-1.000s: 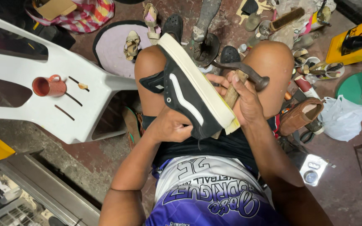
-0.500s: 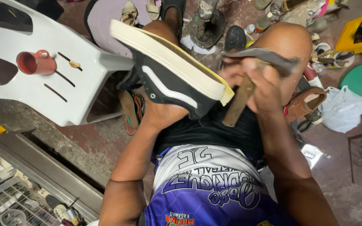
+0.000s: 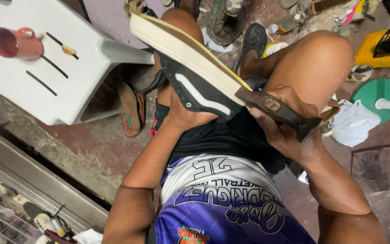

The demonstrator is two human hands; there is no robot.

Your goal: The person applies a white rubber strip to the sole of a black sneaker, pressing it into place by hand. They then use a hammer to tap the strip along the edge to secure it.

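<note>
Workshop floor of stained red concrete, strewn with footwear. Black sneaker (cream sole upward) rests across the lap, left hand closed around its upper. Right hand grips a hammer touching the sole's edge. White plastic chair beside carries a red mug.

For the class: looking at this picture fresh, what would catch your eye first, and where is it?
At centre, a black sneaker with a white stripe lies sole-up across the person's lap, steadied by the left hand. The right hand presses a rusty hammer head against its heel. Upper left, a red mug stands on a white plastic stool.
</note>
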